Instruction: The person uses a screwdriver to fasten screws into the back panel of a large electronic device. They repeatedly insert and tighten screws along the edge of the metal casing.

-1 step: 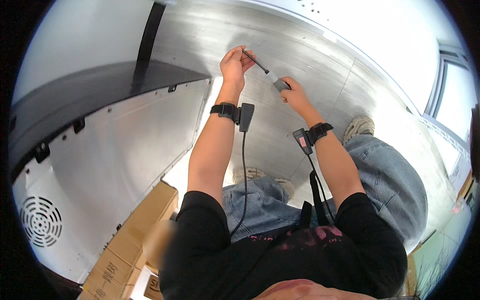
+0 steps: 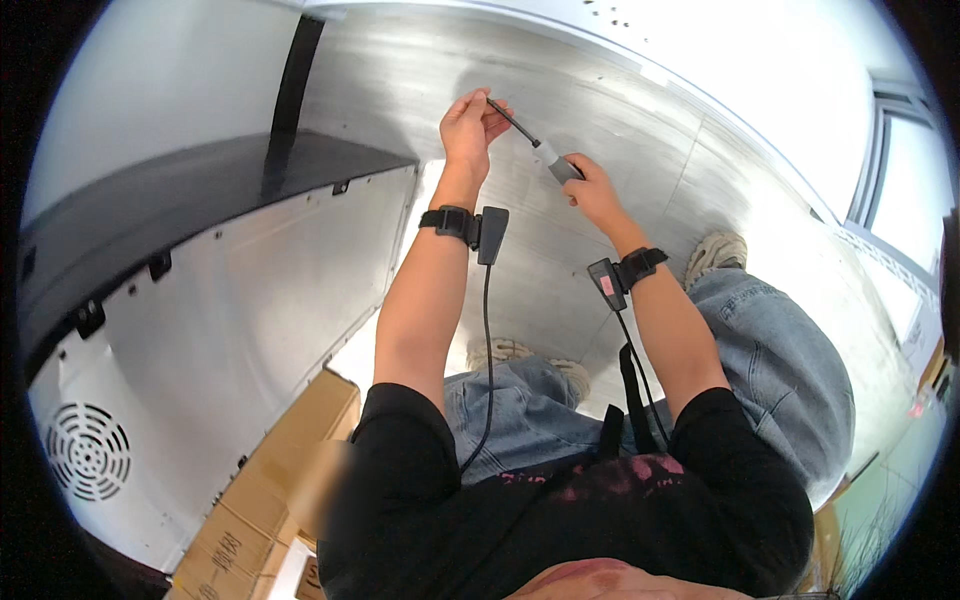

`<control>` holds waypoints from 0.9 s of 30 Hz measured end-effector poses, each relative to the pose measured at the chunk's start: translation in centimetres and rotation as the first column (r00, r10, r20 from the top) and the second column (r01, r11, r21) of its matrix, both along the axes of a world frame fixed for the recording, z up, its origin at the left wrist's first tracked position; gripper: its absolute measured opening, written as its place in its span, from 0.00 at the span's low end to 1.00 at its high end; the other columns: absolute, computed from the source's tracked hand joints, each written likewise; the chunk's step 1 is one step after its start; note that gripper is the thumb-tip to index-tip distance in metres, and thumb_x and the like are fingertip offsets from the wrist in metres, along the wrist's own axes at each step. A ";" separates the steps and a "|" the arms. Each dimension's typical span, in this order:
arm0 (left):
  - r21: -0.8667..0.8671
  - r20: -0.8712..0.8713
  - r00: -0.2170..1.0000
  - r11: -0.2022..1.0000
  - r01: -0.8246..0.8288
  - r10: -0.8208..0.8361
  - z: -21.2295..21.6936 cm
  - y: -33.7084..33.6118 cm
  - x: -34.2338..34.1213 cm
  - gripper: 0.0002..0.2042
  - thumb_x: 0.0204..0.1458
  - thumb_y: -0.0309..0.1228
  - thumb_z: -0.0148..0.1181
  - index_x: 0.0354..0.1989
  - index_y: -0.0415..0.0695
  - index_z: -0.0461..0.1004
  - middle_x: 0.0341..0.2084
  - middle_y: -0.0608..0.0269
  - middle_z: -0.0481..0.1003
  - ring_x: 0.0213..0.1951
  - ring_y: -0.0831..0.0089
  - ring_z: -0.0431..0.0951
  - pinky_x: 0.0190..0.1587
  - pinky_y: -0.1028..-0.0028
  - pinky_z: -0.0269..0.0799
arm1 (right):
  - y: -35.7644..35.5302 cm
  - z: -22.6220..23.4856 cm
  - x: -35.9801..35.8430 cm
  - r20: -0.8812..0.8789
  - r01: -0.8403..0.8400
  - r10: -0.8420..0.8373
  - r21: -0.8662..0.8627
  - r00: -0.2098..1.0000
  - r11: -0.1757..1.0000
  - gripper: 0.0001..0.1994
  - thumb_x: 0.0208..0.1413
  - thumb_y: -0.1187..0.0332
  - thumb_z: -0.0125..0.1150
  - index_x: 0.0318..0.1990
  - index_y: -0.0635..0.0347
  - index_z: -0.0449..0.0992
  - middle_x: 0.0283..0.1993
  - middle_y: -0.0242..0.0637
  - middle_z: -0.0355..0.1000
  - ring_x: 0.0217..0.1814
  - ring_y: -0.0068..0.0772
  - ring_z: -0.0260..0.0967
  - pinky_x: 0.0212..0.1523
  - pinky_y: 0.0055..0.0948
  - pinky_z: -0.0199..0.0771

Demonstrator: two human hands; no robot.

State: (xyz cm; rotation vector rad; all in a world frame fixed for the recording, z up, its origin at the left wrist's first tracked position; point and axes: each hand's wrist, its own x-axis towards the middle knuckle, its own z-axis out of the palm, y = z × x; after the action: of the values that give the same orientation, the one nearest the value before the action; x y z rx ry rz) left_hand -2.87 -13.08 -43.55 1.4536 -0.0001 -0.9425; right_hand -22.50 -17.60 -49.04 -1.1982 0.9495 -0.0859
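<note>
My right hand (image 2: 594,188) is wrapped round the grey handle of a screwdriver (image 2: 556,163). Its long dark shaft points up and to the left. At the far end of that shaft, my left hand (image 2: 470,120) pinches the tip between thumb and forefinger, with the other fingers partly curled behind. Whether a small part sits at the tip is too small to tell. Both hands are held out over the pale grey floor (image 2: 620,140). Each wrist wears a black strap with a small black box, and a cable runs from each box toward my body.
A large white cabinet panel (image 2: 230,310) with a black edge strip (image 2: 200,190) and a round vent stands at the left. Below it are cardboard boxes (image 2: 250,490). A white surface (image 2: 780,80) borders the floor at the far right, by a window (image 2: 905,180).
The view has shifted very slightly, so the cabinet and boxes sit a little differently. Both hands keep the same hold on the screwdriver.
</note>
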 end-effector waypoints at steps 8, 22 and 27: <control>0.043 0.381 0.912 0.988 0.146 -0.152 2.2 -10.3 -2.1 0.07 0.56 0.29 0.54 0.36 0.39 0.73 0.28 0.61 0.75 0.31 0.75 0.75 0.34 0.75 0.71 | -3.5 3.1 -4.8 0.015 0.216 -0.216 -0.121 0.976 0.969 0.19 0.44 0.73 0.54 0.47 0.62 0.69 0.33 0.38 0.67 0.36 0.32 0.63 0.39 0.31 0.63; 0.399 0.844 0.376 0.916 0.038 -0.383 -1.7 -17.3 -2.8 0.07 0.51 0.34 0.60 0.36 0.52 0.82 0.32 0.68 0.74 0.43 0.64 0.66 0.45 0.63 0.65 | 0.5 -0.4 -10.7 -0.040 0.391 -0.392 -0.043 0.919 0.920 0.17 0.45 0.72 0.54 0.46 0.65 0.69 0.31 0.37 0.65 0.33 0.31 0.61 0.36 0.30 0.62; 0.327 0.863 0.379 0.941 0.081 -0.333 -1.7 -16.8 -2.4 0.07 0.52 0.34 0.59 0.36 0.52 0.81 0.31 0.66 0.74 0.40 0.66 0.68 0.44 0.65 0.67 | 0.9 0.3 -10.6 -0.025 0.426 -0.426 -0.005 0.904 0.904 0.17 0.45 0.73 0.53 0.46 0.64 0.69 0.30 0.37 0.66 0.33 0.30 0.61 0.36 0.30 0.62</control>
State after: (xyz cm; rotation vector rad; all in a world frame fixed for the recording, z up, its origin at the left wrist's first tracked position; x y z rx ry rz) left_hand -5.29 -29.89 -45.21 2.0826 -0.9684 -0.1901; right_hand -33.09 -16.70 -48.77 -0.9744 1.2232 -0.4219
